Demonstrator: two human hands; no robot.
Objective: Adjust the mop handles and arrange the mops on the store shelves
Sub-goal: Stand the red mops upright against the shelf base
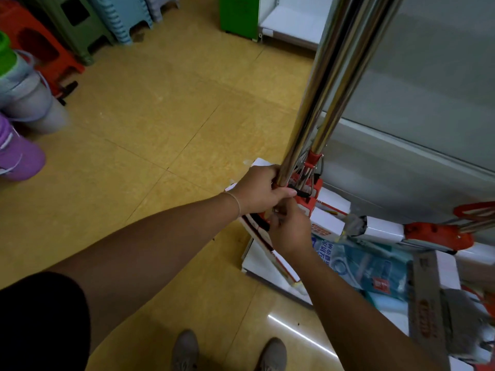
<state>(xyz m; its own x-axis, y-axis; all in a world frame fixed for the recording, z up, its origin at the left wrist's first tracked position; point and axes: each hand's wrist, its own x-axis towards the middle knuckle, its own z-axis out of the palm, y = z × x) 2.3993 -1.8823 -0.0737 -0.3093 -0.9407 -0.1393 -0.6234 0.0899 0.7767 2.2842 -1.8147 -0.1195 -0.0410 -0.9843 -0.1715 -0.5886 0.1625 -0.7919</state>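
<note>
Near mop handle (316, 89): chrome tube, long axis steep, rising from hands up and away to upper right; lower end at red collar (308, 204), beside low shelf (388, 145).
Left hand (257, 190): fingers wrapped round tube's bottom end.
Right hand (290, 231): directly below, touching left, fingers curled, pinching at collar; exact hold partly hidden.
Second handle (345, 84) parallel, just beyond.
Mop head (270, 250) in white sleeve runs toward feet.
Likely next: twist or slide along tube axis.

Grips a steel handle (316, 89) low down, right of centre, with the left hand (257, 191). Pinches at the red fitting (308, 203) just below with the right hand (290, 228). Leaves a second handle (345, 84) upright alongside, mops (436, 234) flat at lower right, stools (80, 25) upper left.
</note>
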